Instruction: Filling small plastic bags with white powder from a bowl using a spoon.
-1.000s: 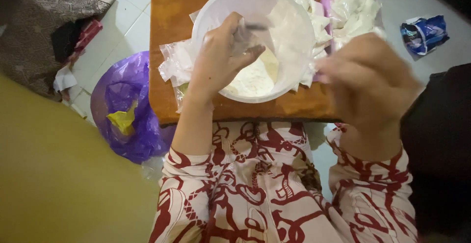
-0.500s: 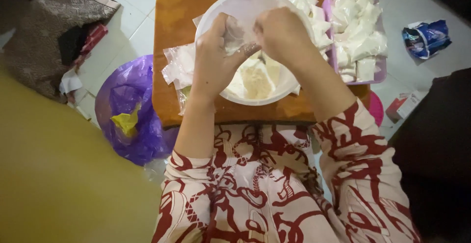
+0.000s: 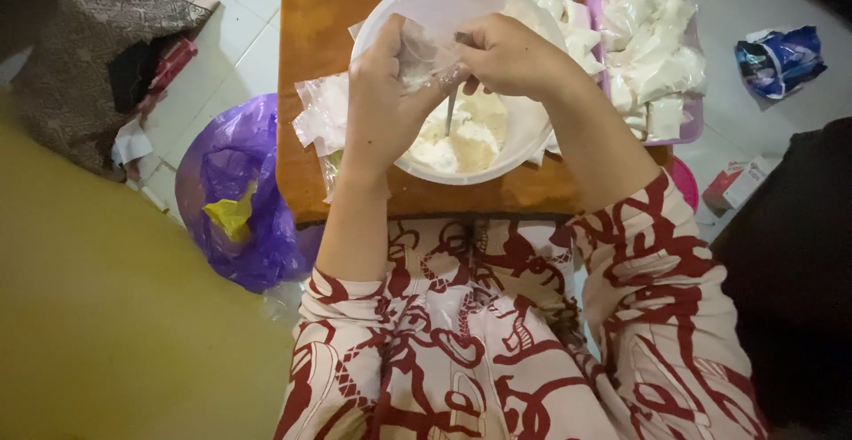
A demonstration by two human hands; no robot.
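Observation:
A white plastic bowl with pale powder in it stands on a low orange wooden table. My left hand holds a small clear plastic bag over the bowl. My right hand grips a metal spoon whose tip points down into the powder, right beside the bag's mouth. A stack of empty clear bags lies on the table left of the bowl.
A purple tray of filled white packets sits right of the bowl. On the tiled floor lie a purple plastic bag, a brown patterned cloth, a blue wrapper and a small red-and-white box.
My right hand came in from the tray side to the bowl and now holds the spoon at the bag. My left hand has kept the bag over the bowl.

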